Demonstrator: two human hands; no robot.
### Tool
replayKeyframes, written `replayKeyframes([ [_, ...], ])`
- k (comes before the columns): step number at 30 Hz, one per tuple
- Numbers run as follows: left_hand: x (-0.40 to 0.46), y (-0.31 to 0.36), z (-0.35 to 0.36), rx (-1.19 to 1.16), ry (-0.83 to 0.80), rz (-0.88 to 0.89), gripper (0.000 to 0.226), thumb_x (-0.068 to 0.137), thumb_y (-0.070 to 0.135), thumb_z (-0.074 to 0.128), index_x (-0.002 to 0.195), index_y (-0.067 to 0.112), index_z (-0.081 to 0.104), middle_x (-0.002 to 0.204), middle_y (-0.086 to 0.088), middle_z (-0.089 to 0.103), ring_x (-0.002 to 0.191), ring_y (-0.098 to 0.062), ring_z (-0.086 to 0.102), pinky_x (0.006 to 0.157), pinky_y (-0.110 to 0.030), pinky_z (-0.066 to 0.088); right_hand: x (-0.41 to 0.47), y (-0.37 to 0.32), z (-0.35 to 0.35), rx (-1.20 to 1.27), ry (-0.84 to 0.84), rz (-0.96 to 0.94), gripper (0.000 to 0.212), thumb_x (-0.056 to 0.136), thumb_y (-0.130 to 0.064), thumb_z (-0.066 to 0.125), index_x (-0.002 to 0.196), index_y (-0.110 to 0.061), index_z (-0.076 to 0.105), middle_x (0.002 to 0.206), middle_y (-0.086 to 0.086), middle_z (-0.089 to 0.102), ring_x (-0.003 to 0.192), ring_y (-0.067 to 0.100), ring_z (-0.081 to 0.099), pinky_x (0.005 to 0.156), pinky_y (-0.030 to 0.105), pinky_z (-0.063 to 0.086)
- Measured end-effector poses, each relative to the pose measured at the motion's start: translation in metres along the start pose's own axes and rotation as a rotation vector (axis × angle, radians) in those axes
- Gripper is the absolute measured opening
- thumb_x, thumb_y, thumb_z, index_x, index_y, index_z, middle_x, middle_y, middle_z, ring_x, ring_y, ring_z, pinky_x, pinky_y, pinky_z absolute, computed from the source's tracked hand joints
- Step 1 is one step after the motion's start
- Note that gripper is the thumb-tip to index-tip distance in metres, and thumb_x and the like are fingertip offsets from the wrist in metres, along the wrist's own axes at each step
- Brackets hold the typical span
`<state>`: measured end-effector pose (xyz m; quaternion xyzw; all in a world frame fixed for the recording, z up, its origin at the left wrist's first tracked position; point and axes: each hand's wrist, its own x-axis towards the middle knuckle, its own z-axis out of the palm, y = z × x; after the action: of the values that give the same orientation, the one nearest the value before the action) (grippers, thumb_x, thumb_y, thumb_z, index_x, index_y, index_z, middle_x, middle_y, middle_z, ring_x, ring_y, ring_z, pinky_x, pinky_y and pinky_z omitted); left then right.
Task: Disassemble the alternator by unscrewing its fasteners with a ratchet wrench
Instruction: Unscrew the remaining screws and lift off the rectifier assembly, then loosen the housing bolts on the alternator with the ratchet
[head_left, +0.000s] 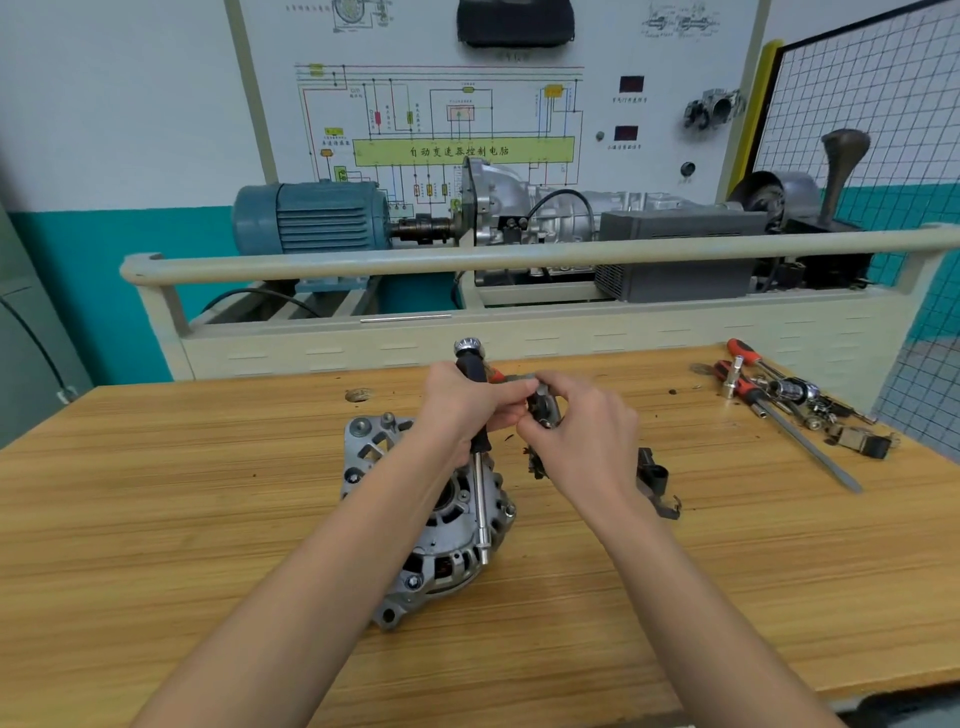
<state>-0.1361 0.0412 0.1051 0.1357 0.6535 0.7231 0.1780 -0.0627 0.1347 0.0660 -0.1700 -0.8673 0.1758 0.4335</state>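
Head view, looking down at your two hands over a wooden surface (208, 519). Behind it stands a training rig with a blue electric motor (311, 215), a silver gearbox (519, 208) and a wiring diagram board (467, 119). On the surface, just below your hands, lies the alternator (431, 525), its finned silver housing facing up and partly covered by your left forearm. To its right, near but apart, rests a small black part (657, 480). At the far right edge of the surface lies a scatter of tools (779, 395): red-handled drivers, sockets and a long grey rod.

Your left hand (460, 410) grips a driver-type wrench (478, 457), fingers curled round its black handle; the chrome knob points away from you and the steel shaft slants down over the alternator housing. Whether its tip touches a fastener cannot be told. Your right hand (582, 431) meets the left above the alternator, thumb and fingers pinching a small dark component (543, 408), which your left fingertips also touch. Small dark debris (537, 465) lies beneath the right hand.
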Motion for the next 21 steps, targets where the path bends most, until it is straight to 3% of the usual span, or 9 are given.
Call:
replayKeyframes([
  [3, -0.002, 0.0, -0.002, -0.089, -0.026, -0.046, 0.02, 0.072, -0.004, 0.079, 0.083, -0.008, 0.063, 0.064, -0.013, 0.069, 0.053, -0.017, 0.067, 0.051, -0.02, 0.056, -0.001, 0.002, 0.0, 0.009, -0.021, 0.005, 0.036, 0.082, -0.037, 0.066, 0.116, -0.026, 0.068, 0.101, -0.005, 0.072, 0.086, 0.019, 0.066, 0.064, 0.027, 0.043],
  [10, -0.003, -0.002, 0.004, -0.075, 0.027, -0.049, 0.032, 0.072, -0.007, 0.078, 0.098, -0.012, 0.061, 0.068, -0.016, 0.067, 0.049, -0.017, 0.066, 0.049, -0.02, 0.056, -0.002, 0.003, 0.001, -0.067, -0.044, 0.04, 0.029, 0.083, -0.034, 0.067, 0.111, -0.024, 0.068, 0.09, -0.004, 0.071, 0.078, 0.019, 0.064, 0.058, 0.025, 0.03],
  [13, -0.002, -0.001, 0.002, -0.053, 0.019, -0.038, 0.023, 0.072, -0.005, 0.078, 0.089, -0.01, 0.063, 0.066, -0.016, 0.068, 0.049, -0.015, 0.066, 0.048, -0.018, 0.054, 0.002, 0.014, -0.001, -0.054, -0.063, 0.121, 0.031, 0.083, -0.029, 0.068, 0.113, -0.021, 0.067, 0.088, -0.004, 0.071, 0.067, 0.013, 0.055, 0.052, 0.021, 0.03],
  [16, 0.0, 0.002, 0.002, -0.085, -0.002, -0.04, 0.021, 0.073, -0.005, 0.078, 0.087, -0.011, 0.064, 0.069, -0.017, 0.068, 0.051, -0.015, 0.067, 0.05, -0.018, 0.055, 0.009, 0.035, -0.008, 0.119, -0.114, 0.295, 0.042, 0.083, -0.026, 0.071, 0.123, -0.017, 0.063, 0.102, -0.004, 0.071, 0.066, 0.002, 0.053, 0.051, 0.01, 0.031],
  [18, 0.002, 0.004, 0.006, -0.11, -0.007, -0.031, 0.021, 0.073, -0.006, 0.077, 0.088, -0.012, 0.063, 0.068, -0.016, 0.068, 0.051, -0.014, 0.066, 0.052, -0.018, 0.056, 0.016, 0.054, -0.017, 0.331, -0.138, 0.465, 0.042, 0.082, -0.026, 0.074, 0.121, -0.016, 0.064, 0.104, -0.008, 0.069, 0.073, -0.004, 0.055, 0.06, 0.013, 0.043],
  [21, 0.007, 0.006, 0.024, -0.151, -0.029, -0.007, 0.028, 0.074, -0.007, 0.075, 0.097, -0.014, 0.061, 0.076, -0.019, 0.067, 0.051, -0.013, 0.066, 0.052, -0.018, 0.055, 0.023, 0.084, -0.03, 0.497, -0.124, 0.611, 0.038, 0.081, -0.024, 0.075, 0.116, -0.013, 0.065, 0.09, -0.012, 0.064, 0.084, 0.005, 0.06, 0.079, 0.032, 0.053],
])
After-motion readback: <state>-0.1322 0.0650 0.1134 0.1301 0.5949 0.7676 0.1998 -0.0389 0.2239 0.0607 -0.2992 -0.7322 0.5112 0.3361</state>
